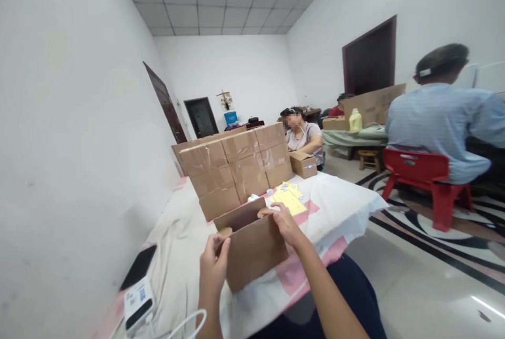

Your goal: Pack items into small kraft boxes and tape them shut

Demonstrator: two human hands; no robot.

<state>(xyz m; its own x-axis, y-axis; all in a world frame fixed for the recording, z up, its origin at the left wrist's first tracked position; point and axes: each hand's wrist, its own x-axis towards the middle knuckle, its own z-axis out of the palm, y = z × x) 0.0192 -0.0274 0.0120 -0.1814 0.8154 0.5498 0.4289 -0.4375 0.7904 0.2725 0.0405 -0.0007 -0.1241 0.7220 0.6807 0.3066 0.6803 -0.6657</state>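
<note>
An open-topped brown cardboard box [256, 255] stands tilted before me near the table's front edge. My left hand [213, 260] pinches its near left corner, thumb on the outer face. At the top right corner my right hand [282, 220] grips the rim, fingers bent over the edge. A tan rounded piece [224, 231] shows beside the left fingers and another tan piece [263, 213] by the right fingertips; I cannot tell what they are. Most of the box's inside is hidden by its near wall. Yellow sheets [290, 201] with small printed shapes lie just behind it.
Stacked taped cartons [244, 168] form a wall across the table, with a smaller carton [303, 164] at its right. A black phone [139, 267] and a white device [139, 299] with a cable lie left. Other people sit beyond; one uses a red chair [416, 168].
</note>
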